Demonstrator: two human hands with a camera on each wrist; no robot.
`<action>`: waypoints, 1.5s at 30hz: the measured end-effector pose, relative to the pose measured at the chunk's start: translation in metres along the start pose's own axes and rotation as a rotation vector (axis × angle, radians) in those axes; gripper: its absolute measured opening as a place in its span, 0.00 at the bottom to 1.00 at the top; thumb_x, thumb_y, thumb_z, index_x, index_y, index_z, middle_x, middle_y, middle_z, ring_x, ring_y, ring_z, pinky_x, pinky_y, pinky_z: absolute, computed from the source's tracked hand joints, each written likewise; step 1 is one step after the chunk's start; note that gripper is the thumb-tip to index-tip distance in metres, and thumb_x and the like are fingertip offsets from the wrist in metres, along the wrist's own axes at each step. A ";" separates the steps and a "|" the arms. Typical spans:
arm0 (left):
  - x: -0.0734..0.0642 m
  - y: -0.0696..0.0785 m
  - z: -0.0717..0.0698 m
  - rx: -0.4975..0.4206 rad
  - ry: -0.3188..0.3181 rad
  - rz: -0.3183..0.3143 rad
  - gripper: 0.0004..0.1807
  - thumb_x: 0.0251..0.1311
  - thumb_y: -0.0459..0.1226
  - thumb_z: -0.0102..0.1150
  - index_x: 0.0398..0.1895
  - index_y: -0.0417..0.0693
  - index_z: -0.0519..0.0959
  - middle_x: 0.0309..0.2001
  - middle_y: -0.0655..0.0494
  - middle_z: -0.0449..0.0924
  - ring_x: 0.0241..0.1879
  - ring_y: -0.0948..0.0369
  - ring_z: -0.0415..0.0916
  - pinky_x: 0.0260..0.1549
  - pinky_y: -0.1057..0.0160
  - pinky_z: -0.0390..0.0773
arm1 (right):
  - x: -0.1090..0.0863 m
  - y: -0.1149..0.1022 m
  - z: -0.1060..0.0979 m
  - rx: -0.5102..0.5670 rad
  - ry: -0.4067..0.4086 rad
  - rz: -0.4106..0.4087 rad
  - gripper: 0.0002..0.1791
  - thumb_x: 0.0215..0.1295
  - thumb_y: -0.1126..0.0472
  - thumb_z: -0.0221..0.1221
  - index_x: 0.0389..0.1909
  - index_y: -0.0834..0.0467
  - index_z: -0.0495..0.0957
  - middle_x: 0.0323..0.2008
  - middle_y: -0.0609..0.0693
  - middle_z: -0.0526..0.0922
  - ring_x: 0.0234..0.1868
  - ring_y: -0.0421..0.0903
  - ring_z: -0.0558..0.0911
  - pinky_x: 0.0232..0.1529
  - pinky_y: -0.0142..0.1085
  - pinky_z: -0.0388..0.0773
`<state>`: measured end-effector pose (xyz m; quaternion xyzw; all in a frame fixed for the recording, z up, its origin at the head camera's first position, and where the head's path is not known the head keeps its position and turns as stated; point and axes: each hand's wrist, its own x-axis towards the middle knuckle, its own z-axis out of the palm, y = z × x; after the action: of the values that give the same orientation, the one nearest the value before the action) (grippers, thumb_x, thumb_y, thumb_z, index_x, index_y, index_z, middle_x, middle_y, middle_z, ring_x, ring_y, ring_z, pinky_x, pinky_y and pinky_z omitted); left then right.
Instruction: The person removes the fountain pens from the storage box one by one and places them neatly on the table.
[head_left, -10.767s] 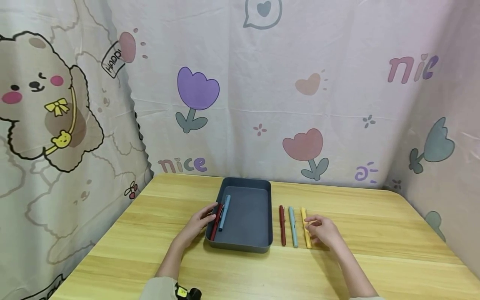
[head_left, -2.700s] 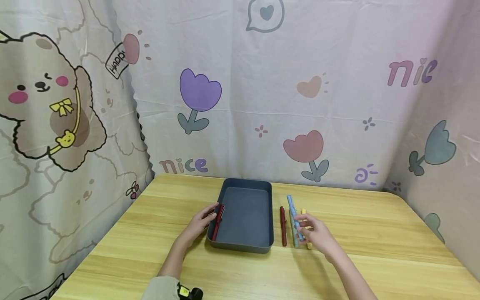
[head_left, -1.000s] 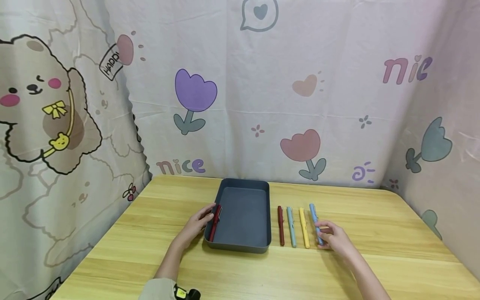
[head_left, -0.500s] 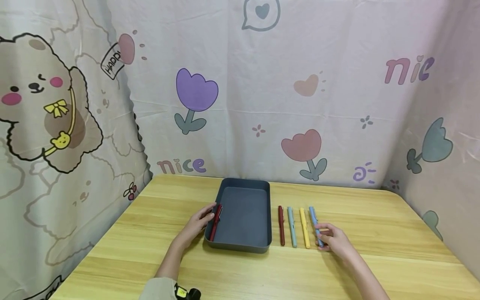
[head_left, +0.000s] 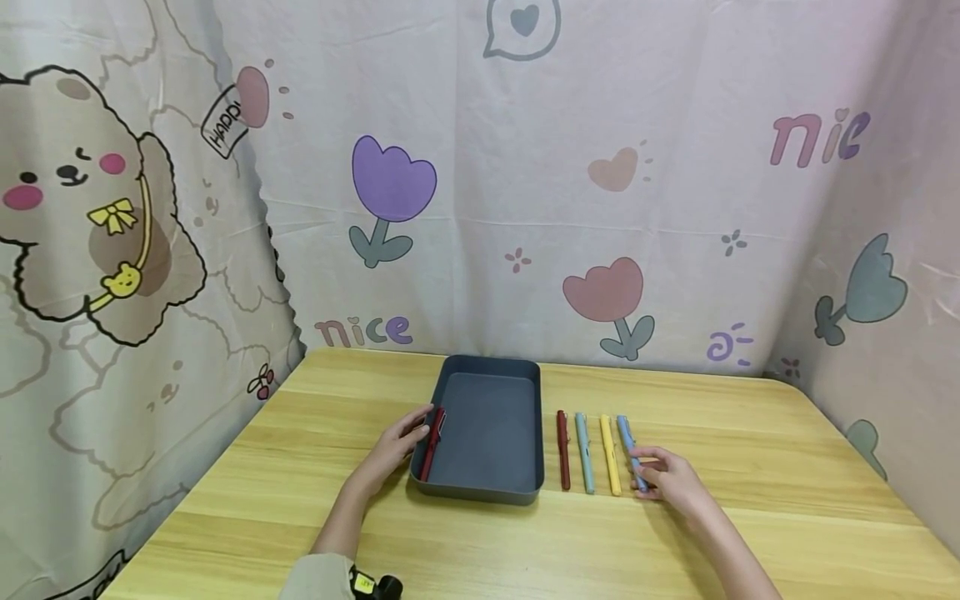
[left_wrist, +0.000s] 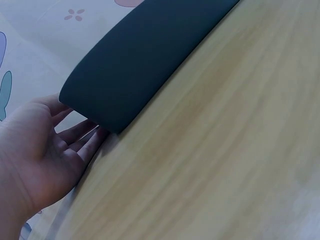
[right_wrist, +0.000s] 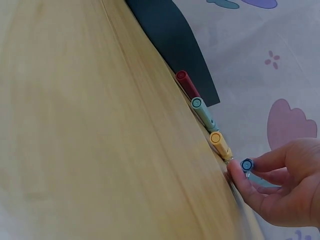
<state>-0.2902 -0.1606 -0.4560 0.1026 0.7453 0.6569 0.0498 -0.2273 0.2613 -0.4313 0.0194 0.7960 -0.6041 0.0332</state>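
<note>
My right hand (head_left: 670, 479) pinches a blue pen (head_left: 626, 433) between thumb and fingers, at the right end of a row of pens. In the right wrist view the pen's round end (right_wrist: 247, 165) shows between the fingertips. Left of it lie a yellow pen (head_left: 610, 454), a light teal pen (head_left: 584, 454) and a dark red pen (head_left: 563, 450), roughly parallel. Another dark red pen (head_left: 431, 446) lies against the left wall inside a dark grey tray (head_left: 487, 495). My left hand (head_left: 393, 446) rests with loosely extended fingers at the tray's left wall; some fingertips are hidden.
The wood-grain table (head_left: 480, 550) carries the tray near its back edge. A printed curtain (head_left: 510, 208) hangs behind and along both sides. A black device (head_left: 377, 587) sits at the left sleeve cuff.
The blue pen has left the tray. My right hand has carried it rightward past the other pens and lowered it beside the yellow one. The left hand has stayed at the tray.
</note>
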 end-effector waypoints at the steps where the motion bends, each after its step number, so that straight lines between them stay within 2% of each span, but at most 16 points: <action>1: 0.000 0.000 0.000 0.000 0.000 -0.001 0.26 0.66 0.40 0.50 0.67 0.47 0.63 0.66 0.40 0.54 0.64 0.46 0.53 0.58 0.46 0.57 | 0.000 0.000 0.000 0.004 0.003 0.002 0.17 0.65 0.75 0.45 0.54 0.77 0.64 0.40 0.64 0.75 0.33 0.50 0.79 0.33 0.39 0.79; 6: 0.000 0.001 0.000 -0.003 0.004 -0.002 0.26 0.66 0.39 0.49 0.67 0.47 0.63 0.66 0.40 0.54 0.63 0.46 0.54 0.58 0.46 0.58 | -0.001 -0.001 0.001 0.009 0.005 0.003 0.17 0.66 0.75 0.44 0.54 0.77 0.64 0.40 0.64 0.75 0.33 0.50 0.79 0.33 0.39 0.79; 14: 0.001 0.002 0.000 -0.006 -0.008 -0.013 0.26 0.66 0.40 0.49 0.67 0.48 0.62 0.67 0.41 0.54 0.64 0.45 0.54 0.58 0.45 0.57 | -0.002 -0.002 0.000 0.003 0.000 -0.003 0.19 0.63 0.73 0.51 0.54 0.76 0.65 0.40 0.64 0.75 0.35 0.52 0.79 0.36 0.40 0.79; 23: 0.000 0.003 0.000 -0.009 -0.007 -0.024 0.26 0.66 0.41 0.49 0.67 0.48 0.62 0.67 0.40 0.53 0.63 0.43 0.55 0.57 0.44 0.59 | -0.002 -0.003 0.001 0.006 0.014 -0.001 0.18 0.62 0.74 0.52 0.52 0.77 0.66 0.42 0.66 0.71 0.34 0.51 0.79 0.36 0.40 0.79; 30: 0.000 0.002 0.000 -0.015 0.000 -0.028 0.26 0.66 0.41 0.49 0.67 0.48 0.62 0.67 0.41 0.53 0.62 0.42 0.55 0.56 0.44 0.59 | -0.002 -0.004 0.001 0.007 0.036 0.012 0.18 0.62 0.74 0.52 0.53 0.76 0.66 0.40 0.63 0.71 0.33 0.50 0.79 0.36 0.39 0.79; 37: 0.001 0.001 0.000 -0.020 0.005 -0.030 0.25 0.67 0.40 0.48 0.67 0.48 0.63 0.67 0.41 0.54 0.62 0.42 0.56 0.56 0.44 0.60 | -0.001 -0.002 0.000 -0.019 0.041 0.009 0.18 0.62 0.73 0.52 0.53 0.75 0.67 0.39 0.62 0.73 0.34 0.51 0.80 0.36 0.39 0.79; 45: 0.001 0.001 0.001 -0.019 -0.003 -0.027 0.25 0.67 0.39 0.48 0.67 0.47 0.63 0.67 0.41 0.54 0.62 0.43 0.56 0.56 0.46 0.60 | -0.002 0.001 -0.001 -0.114 0.058 0.005 0.17 0.61 0.72 0.54 0.51 0.72 0.70 0.39 0.61 0.75 0.35 0.48 0.78 0.33 0.39 0.79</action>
<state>-0.2910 -0.1594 -0.4552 0.0931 0.7403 0.6630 0.0608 -0.2253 0.2629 -0.4315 0.0370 0.8296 -0.5570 0.0130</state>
